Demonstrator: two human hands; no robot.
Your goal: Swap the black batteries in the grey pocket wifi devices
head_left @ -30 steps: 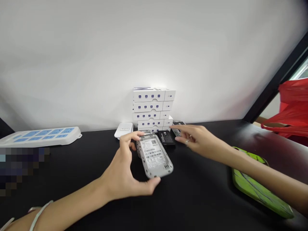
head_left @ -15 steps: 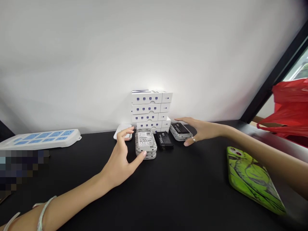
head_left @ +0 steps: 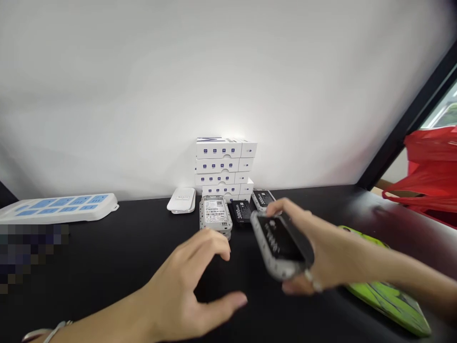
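Note:
My right hand [head_left: 330, 252] grips a pocket Wi-Fi router [head_left: 266, 243] by its edges, raised and tilted above the table, blurred by motion. A black battery [head_left: 280, 238] sits in its open back. Holding nothing, my left hand [head_left: 193, 286] is held with thumb and fingers apart, just in front of a stack of router bodies [head_left: 215, 214] with a label on top. Beside that stack lie loose black batteries [head_left: 243, 211] marked 3000mAh. Another router with a battery in it [head_left: 263, 197] rests behind my right hand. White covers [head_left: 181, 200] are piled to the left.
Several white boxes [head_left: 217, 165] are stacked against the white wall [head_left: 143, 95]. A white and blue power strip [head_left: 60, 207] lies at the left. At the right are a phone in a green case [head_left: 396, 305], partly behind my right arm, and a red bag [head_left: 432, 171].
My right hand has taken a router with its battery off the pile at the right and brought it toward me. My left hand has moved back from the router stack, toward me.

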